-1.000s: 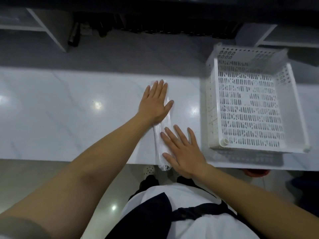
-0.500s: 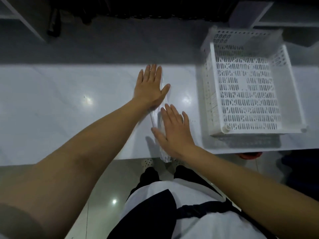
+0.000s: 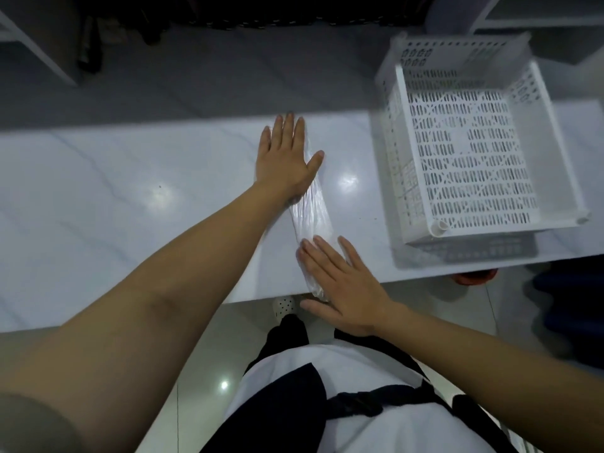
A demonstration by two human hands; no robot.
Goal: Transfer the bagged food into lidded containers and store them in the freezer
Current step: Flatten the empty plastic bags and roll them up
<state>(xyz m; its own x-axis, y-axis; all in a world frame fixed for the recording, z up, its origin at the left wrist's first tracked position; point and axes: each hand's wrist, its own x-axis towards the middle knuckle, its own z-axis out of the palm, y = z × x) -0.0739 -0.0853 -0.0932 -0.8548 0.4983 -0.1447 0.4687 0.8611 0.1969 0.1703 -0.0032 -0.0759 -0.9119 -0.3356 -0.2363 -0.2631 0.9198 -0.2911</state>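
Spread farther apart along the clear plastic bag (image 3: 312, 209) than a second ago: left hand (image 3: 287, 158) now flat on its far end with fingertips at the far edge of the white counter (image 3: 130, 204), right hand (image 3: 343, 286) slid back toward the near edge, palm past the rim, only fingers on the bag. More of the bag's middle bared between them, stretched long and thin.

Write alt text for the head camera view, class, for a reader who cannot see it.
Both hands, left hand and right hand, press flat on a folded clear plastic bag lying on a white marble counter. An empty white perforated basket stands to the right.
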